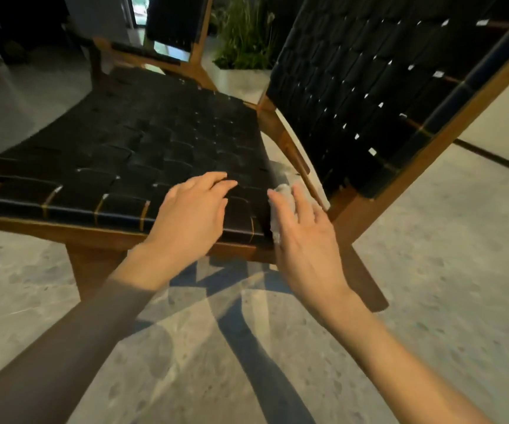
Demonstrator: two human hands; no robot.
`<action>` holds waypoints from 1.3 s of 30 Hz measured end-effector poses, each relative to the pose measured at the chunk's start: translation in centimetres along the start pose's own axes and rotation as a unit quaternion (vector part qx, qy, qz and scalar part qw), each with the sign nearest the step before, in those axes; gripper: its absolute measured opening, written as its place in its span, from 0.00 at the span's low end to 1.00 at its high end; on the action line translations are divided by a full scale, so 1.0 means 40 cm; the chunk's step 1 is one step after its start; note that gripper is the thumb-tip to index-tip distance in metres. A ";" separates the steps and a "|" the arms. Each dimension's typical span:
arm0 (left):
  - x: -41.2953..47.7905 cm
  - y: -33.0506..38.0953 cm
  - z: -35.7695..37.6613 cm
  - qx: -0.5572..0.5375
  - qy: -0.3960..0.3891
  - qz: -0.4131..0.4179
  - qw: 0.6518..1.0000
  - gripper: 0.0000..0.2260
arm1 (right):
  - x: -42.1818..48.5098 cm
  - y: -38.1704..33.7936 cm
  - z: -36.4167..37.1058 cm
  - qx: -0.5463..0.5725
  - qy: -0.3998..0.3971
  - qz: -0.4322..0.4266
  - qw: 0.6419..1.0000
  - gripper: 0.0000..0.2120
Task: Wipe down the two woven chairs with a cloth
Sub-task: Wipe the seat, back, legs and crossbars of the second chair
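Observation:
A black woven chair [143, 139] with a brown wooden frame fills the view; its backrest [385, 87] rises at the right. My left hand [192, 212] rests flat on the seat's near right part, fingers spread, holding nothing. My right hand [305, 237] presses a pale cloth [282, 206] against the seat's right edge, where seat and backrest meet. A second woven chair [170, 29] stands behind, partly hidden by the first.
Grey stone floor [430, 270] lies all around the chairs. A green plant [244, 35] stands behind, between the two chairs. A pale wall with a dark skirting [498, 160] runs at the right. Dark objects sit at the far left.

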State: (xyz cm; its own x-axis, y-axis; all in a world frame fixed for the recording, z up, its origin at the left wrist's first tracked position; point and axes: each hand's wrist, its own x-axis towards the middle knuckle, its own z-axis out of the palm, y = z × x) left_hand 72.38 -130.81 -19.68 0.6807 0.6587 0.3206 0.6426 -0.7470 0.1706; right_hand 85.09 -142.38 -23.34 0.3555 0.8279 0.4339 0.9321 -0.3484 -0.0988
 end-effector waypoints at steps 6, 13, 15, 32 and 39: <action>0.125 -0.084 0.026 0.019 -0.079 -0.012 0.997 0.21 | 0.044 -0.050 0.001 0.045 -0.090 0.098 0.990 0.26; 0.165 -0.121 0.032 0.030 -0.231 -0.032 0.972 0.21 | 0.112 -0.063 0.003 0.071 -0.131 0.223 0.963 0.22; 0.159 -0.118 0.024 0.026 -0.246 -0.030 0.969 0.20 | 0.131 -0.077 0.010 0.057 -0.128 0.257 0.956 0.20; 0.195 -0.162 -0.003 -0.028 -0.265 0.043 0.963 0.20 | 0.228 -0.085 0.009 0.069 -0.174 0.356 0.915 0.19; 0.278 -0.193 0.059 0.033 -0.243 0.032 0.969 0.21 | 0.286 -0.038 0.084 0.141 -0.109 0.407 0.896 0.16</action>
State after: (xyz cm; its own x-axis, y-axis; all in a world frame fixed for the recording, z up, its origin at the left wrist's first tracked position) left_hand 75.82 -117.48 -19.64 0.7948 0.5877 -0.1515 0.6038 -0.7909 0.0996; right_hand 87.97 -130.89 -21.23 0.9018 0.4268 -0.0677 0.3272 -0.7767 -0.5382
